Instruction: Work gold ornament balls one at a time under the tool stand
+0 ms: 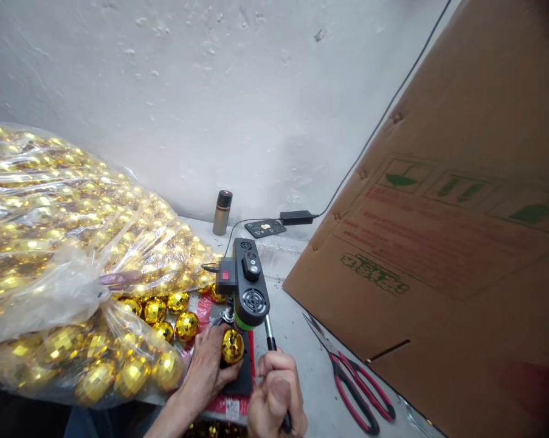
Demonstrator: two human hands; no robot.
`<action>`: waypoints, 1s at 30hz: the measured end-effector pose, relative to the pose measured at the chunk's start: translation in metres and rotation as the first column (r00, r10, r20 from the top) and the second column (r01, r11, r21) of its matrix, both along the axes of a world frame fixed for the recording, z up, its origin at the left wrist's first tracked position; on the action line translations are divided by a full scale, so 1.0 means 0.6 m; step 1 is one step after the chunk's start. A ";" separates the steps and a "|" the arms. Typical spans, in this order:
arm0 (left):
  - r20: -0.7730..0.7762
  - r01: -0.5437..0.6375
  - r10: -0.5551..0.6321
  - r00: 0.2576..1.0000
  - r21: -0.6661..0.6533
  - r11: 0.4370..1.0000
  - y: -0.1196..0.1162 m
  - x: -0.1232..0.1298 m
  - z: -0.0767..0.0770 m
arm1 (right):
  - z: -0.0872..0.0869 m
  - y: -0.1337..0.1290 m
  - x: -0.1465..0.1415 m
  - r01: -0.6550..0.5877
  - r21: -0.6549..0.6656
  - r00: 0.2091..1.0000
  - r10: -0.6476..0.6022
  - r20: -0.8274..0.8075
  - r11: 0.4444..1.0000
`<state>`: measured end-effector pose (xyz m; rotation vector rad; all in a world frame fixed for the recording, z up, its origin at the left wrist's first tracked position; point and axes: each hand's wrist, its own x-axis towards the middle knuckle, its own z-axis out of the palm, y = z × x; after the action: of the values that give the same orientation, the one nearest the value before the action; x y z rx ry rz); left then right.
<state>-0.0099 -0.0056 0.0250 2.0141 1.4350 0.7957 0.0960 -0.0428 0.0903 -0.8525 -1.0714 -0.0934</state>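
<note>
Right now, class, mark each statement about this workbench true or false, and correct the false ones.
1. The left hand holds a gold ball under the small press. True.
2. The right hand rests on the scissors. False: it grips the press lever; the scissors lie untouched to the right.
3. The bag of gold balls lies to the left. True.
4. The scissors have blue handles. False: red and black.
5. The small bottle lies on its side. False: it stands upright by the wall.
</note>
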 end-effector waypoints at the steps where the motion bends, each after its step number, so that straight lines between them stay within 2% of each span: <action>1: 0.002 -0.003 0.003 1.000 0.000 1.000 0.000 0.000 0.000 | 0.001 0.002 -0.002 0.015 0.010 1.000 -0.015 -0.003 1.000; 11: -0.004 -0.018 0.018 1.000 -0.028 0.999 0.004 0.000 -0.008 | -0.001 0.006 -0.008 0.043 0.024 0.999 -0.042 -0.034 0.999; 16: 0.009 -0.003 0.003 1.000 -0.014 1.000 0.005 -0.002 -0.019 | 0.005 0.013 -0.006 0.080 0.052 0.997 -0.079 -0.016 0.995; 20: 0.002 0.015 -0.015 1.000 -0.022 1.000 0.008 0.000 -0.018 | 0.004 0.017 -0.001 0.093 0.078 0.996 -0.094 0.008 0.993; 24: 0.001 0.016 -0.016 1.000 -0.063 0.998 0.007 0.002 -0.003 | -0.019 0.016 -0.001 0.087 0.069 0.996 -0.088 0.018 0.994; 30: -0.016 0.012 -0.014 1.000 -0.093 0.996 0.003 0.005 0.010 | -0.081 0.014 0.001 0.030 0.060 0.999 -0.032 0.023 0.998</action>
<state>-0.0071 -0.0041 0.0308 1.9625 1.4398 0.6955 0.0967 -0.0344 0.0416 -0.8162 -1.0730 -0.1610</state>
